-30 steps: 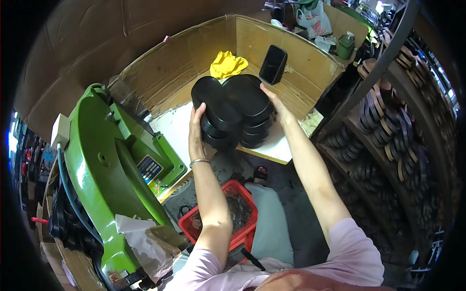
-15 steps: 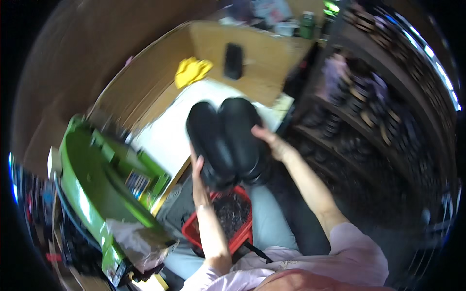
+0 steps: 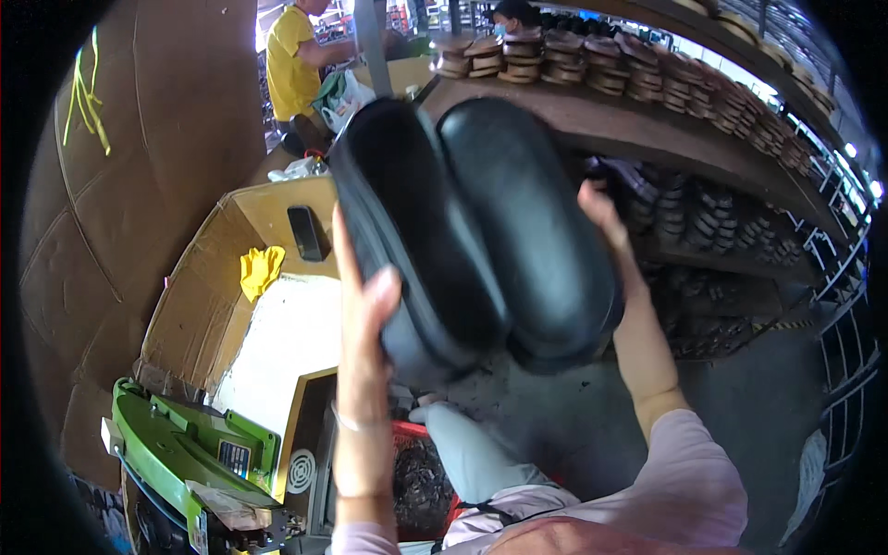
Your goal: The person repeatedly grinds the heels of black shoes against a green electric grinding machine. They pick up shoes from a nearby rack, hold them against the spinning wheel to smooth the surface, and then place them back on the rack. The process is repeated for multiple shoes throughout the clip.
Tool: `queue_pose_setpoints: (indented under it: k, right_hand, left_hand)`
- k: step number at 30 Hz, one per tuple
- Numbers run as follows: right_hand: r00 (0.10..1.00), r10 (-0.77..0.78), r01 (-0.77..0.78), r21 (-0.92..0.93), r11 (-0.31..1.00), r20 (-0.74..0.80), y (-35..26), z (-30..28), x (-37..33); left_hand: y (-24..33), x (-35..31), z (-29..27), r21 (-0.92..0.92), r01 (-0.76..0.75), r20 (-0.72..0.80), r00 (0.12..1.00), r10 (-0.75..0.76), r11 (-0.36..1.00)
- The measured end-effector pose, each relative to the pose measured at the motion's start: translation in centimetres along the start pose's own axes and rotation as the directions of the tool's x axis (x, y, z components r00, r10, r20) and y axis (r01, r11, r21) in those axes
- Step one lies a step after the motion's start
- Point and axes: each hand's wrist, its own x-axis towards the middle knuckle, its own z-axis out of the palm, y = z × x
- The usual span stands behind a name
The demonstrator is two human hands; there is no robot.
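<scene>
Down at the left stands a green machine (image 3: 185, 453), with a cardboard wall (image 3: 185, 305) rising behind it. A yellow cloth (image 3: 261, 270) and a flat black thing (image 3: 305, 233) lie by that wall, next to a white table top (image 3: 277, 351). Below, near the person's lap, the rim of a red basket (image 3: 407, 433) shows.

Next comes the left hand (image 3: 365, 296). It is stretched flat with the fingers pointing up, and it presses on the left side of the black soles (image 3: 481, 231). There are two stacks side by side, lifted high in the air, close to the camera and off the table.

The right hand (image 3: 601, 217) presses on the far right side. The thumb shows, but the other fingers are hidden behind the stack. So both hands grasp the soles by squeezing them between them — like a sandwich.

To the right are dark shelves (image 3: 703, 148) full of more soles. Far back at the top, a person in a yellow shirt (image 3: 291, 65) stands well apart.

I think the step in hand is carrying — the stacks are up and tilted, resting on nothing. Any move from here calls for a firm, even squeeze from both sides and a level hold. If the push is loose, the soles in the middle could slip out.
</scene>
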Motion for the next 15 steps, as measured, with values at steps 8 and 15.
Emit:
queue_pose_setpoints:
  k: [8, 15]
  right_hand:
    - [0.977, -0.214, 0.213, 0.104, 0.971, -0.006, -12.6, -2.2, 11.3]
    - [0.992, 0.054, -0.04, 0.123, 0.992, -0.11, -11.0, -7.3, 22.9]
  left_hand:
    - [3.1, 22.5, 8.0, -0.117, 0.426, 0.324, 0.87, -0.371, 0.897]
    - [-3.9, 34.2, 6.2, 0.092, 0.501, 0.328, 0.801, -0.501, 0.861]
